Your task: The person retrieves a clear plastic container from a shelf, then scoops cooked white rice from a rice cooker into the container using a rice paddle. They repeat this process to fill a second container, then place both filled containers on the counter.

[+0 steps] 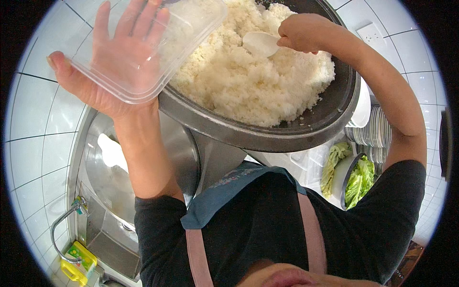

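My left hand (122, 68) holds a clear plastic container (195, 32) over the left side of a large dark pot (258, 140). Its palm and spread fingers lie behind the container and show through the plastic, and the thumb sits outside the near edge. No food is visible inside the container. Cooked white rice (258, 89) fills most of the pot, with bare dark wall showing at the right. Above the rice, my right hand (304, 34) grips a white rice paddle (260, 43). The paddle's blade touches or hovers just over the rice; its handle is hidden in my fist.
Left of me is a round stainless steel basin (172, 154) with a white object (111, 152) in it, near a tap (57, 222) and a yellow jug (79, 262). At right stand stacked plates (371, 125), a bowl (339, 183) with lettuce (360, 179), and clear plastic containers (304, 161).
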Demonstrator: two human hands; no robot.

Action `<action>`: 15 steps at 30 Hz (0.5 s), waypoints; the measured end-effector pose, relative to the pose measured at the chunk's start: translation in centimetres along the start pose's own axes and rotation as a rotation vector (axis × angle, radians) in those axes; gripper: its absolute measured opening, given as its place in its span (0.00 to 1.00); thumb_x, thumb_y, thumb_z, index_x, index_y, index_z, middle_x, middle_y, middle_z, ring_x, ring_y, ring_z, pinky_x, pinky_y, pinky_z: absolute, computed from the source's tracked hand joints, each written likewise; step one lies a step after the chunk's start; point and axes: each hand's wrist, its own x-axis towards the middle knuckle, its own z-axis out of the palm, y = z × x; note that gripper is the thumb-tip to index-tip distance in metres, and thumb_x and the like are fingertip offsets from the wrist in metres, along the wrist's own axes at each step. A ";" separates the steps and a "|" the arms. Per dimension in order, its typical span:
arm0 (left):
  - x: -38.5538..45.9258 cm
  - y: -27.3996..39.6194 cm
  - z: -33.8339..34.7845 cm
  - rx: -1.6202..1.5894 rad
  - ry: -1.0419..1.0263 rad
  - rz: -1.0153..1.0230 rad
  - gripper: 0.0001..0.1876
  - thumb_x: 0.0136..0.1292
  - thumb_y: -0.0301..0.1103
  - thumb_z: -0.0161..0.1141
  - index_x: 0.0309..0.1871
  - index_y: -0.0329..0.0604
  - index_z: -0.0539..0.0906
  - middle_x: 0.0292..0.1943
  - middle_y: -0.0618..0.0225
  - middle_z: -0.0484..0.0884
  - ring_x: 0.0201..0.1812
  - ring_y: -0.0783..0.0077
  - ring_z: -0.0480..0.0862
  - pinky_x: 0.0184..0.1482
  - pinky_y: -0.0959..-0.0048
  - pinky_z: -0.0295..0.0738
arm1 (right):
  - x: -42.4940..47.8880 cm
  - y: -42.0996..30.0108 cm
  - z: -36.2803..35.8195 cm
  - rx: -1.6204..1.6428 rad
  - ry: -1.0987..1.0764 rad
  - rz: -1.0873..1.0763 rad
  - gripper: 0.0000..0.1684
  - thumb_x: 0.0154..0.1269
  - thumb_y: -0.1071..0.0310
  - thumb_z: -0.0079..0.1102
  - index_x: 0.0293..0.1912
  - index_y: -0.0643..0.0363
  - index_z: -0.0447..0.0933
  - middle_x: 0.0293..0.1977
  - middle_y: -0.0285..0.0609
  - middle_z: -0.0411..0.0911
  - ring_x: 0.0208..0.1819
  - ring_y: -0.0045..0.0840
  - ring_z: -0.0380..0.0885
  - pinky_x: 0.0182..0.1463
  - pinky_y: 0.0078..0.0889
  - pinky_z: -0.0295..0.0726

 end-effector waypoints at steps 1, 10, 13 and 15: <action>0.1 0.1 -0.2 0.006 -0.006 0.003 0.50 0.60 0.66 0.48 0.70 0.32 0.43 0.56 0.21 0.62 0.56 0.32 0.71 0.55 0.45 0.73 | 0.6 1.1 0.6 -0.068 0.184 -0.108 0.23 0.69 0.56 0.44 0.28 0.66 0.75 0.16 0.44 0.75 0.15 0.26 0.76 0.21 0.33 0.76; 0.1 0.5 0.0 -0.008 0.073 -0.004 0.48 0.60 0.65 0.49 0.67 0.32 0.49 0.56 0.22 0.63 0.55 0.33 0.73 0.55 0.46 0.74 | -0.6 -0.6 1.5 0.014 0.103 0.009 0.20 0.66 0.54 0.50 0.34 0.62 0.80 0.27 0.49 0.80 0.32 0.42 0.81 0.36 0.41 0.79; 0.0 0.5 0.8 0.040 0.148 0.005 0.47 0.59 0.64 0.51 0.67 0.32 0.50 0.56 0.27 0.65 0.54 0.36 0.74 0.55 0.51 0.75 | -0.2 -0.3 0.9 -0.223 0.343 -0.119 0.20 0.65 0.54 0.50 0.35 0.60 0.81 0.28 0.49 0.81 0.31 0.41 0.81 0.35 0.41 0.79; -0.3 0.3 2.1 0.152 0.237 0.030 0.47 0.59 0.63 0.52 0.67 0.32 0.50 0.58 0.30 0.64 0.55 0.39 0.73 0.55 0.54 0.74 | -0.1 0.0 -0.2 -0.231 0.363 -0.034 0.18 0.65 0.54 0.51 0.35 0.58 0.81 0.29 0.48 0.81 0.33 0.41 0.81 0.37 0.41 0.80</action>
